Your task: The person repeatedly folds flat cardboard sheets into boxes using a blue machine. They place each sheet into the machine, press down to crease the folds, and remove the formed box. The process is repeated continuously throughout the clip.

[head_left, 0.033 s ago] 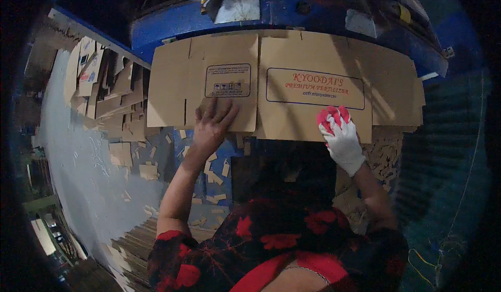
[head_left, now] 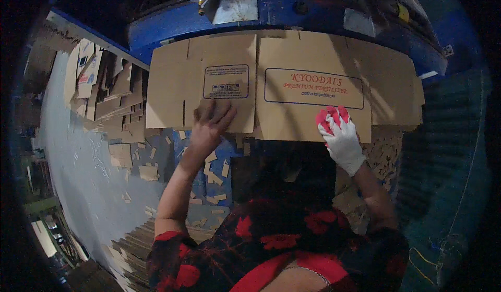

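A flat brown cardboard box blank point(head_left: 292, 67) with printed panels lies across the bed of a blue machine point(head_left: 313, 15) in front of me. My left hand point(head_left: 211, 125) is bare and rests flat on the blank's near edge, fingers spread, just below a small printed label. My right hand point(head_left: 340, 135) wears a white glove with red fingertips. It presses on the near edge below the red-lettered panel. Neither hand wraps around the sheet.
Cardboard sheets and offcuts point(head_left: 104, 93) are heaped at the left. Small scraps point(head_left: 148, 172) litter the pale floor below them. A stack of flat cardboard point(head_left: 130, 245) sits at the lower left, and another stack point(head_left: 386, 156) stands under the blank's right end.
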Available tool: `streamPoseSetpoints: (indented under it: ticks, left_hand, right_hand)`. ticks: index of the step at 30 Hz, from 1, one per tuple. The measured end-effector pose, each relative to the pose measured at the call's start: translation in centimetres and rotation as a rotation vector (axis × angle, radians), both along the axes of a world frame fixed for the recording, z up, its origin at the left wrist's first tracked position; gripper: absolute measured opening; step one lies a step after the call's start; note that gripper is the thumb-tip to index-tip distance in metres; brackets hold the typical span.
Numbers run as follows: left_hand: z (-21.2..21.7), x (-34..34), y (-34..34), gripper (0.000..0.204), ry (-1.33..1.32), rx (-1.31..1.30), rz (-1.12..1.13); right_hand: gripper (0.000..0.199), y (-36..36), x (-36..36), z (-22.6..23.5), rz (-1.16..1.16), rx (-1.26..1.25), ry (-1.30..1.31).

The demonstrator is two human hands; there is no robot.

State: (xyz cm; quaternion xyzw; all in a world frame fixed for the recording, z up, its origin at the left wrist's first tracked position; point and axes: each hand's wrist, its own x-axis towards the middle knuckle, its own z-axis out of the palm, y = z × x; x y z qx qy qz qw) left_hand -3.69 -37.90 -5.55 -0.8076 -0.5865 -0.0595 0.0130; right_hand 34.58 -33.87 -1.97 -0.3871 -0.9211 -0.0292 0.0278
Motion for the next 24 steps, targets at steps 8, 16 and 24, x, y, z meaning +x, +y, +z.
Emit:
streamPoseSetpoints:
  ticks: [8, 16, 24]
  left_hand:
    - [0.1, -0.8, -0.3, 0.059, -0.022, 0.009, 0.005]
    - [2.5, 0.6, 2.6, 0.042, -0.294, 0.282, 0.063]
    - [1.4, 2.7, 10.4, 0.038, -0.401, 0.5, 0.003]
  right_hand:
    - [0.042, 0.1, 0.2, -0.9, 0.043, 0.082, 0.113]
    - [0.037, 2.1, 1.9, 2.5, 0.033, 0.395, 0.226]
    - [0.038, 11.3, 3.7, 2.6, 0.0, 0.488, 0.135]
